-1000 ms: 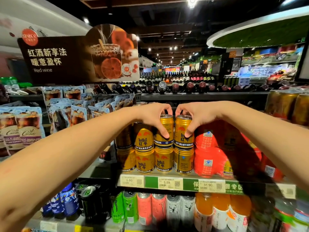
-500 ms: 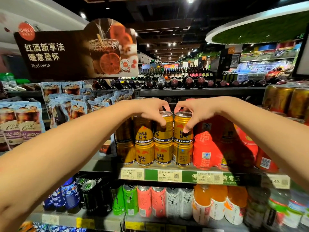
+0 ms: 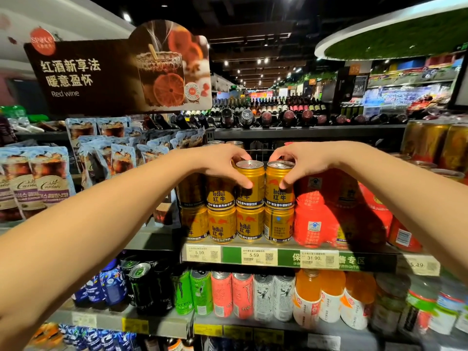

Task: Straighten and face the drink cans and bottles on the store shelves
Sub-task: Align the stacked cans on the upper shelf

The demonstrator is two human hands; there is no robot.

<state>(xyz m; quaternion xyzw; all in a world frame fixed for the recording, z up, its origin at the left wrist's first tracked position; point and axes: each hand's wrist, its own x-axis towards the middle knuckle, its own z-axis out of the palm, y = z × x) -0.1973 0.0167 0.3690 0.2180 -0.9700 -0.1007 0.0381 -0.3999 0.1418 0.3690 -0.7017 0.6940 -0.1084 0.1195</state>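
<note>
Gold Red Bull cans stand two high on the middle shelf [image 3: 288,258]. My left hand [image 3: 222,163] grips the upper left gold can [image 3: 250,183], thumb on its front, fingers behind its rim. My right hand [image 3: 301,162] grips the upper right gold can [image 3: 278,184] the same way. The two held cans stand upright side by side, touching. The right can shows its Red Bull label forward; the left can's logo is turned partly away. Below them, the bottom-row gold cans [image 3: 249,224] face various ways.
Red multipacks [image 3: 314,214] sit right of the gold cans. Drink pouches [image 3: 50,181] hang at the left. Monster cans [image 3: 202,292] and orange bottles [image 3: 329,297] fill the lower shelf. Wine bottles [image 3: 266,117] lie on the top shelf under a red wine sign [image 3: 83,74].
Both hands have stayed on the two top cans while turning them; the right can's label now faces forward. My thumbs sit higher on the cans. The camera has moved closer.
</note>
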